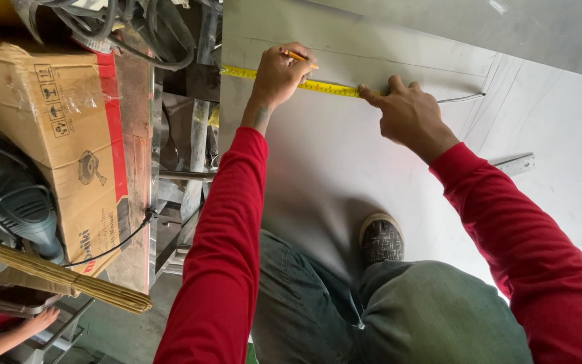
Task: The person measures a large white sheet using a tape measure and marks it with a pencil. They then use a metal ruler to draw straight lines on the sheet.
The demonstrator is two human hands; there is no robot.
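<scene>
A yellow tape measure [325, 87] lies stretched across a large grey metal sheet [331, 168]. My left hand [279, 73] grips an orange pencil [298, 56], its tip at the sheet just above the tape. My right hand [409, 114] presses the tape flat against the sheet with its fingertips, holding nothing inside it. Both arms wear red sleeves. My knee and a patterned shoe [381, 237] rest on the sheet below the hands.
A cardboard box [55, 128] sits at the left beside black cables [136, 27], a grey power tool [15, 202] and a bundle of thin sticks [62, 280]. A metal ruler [516, 163] lies on the sheet at right. Another person's hand [31, 325] shows at bottom left.
</scene>
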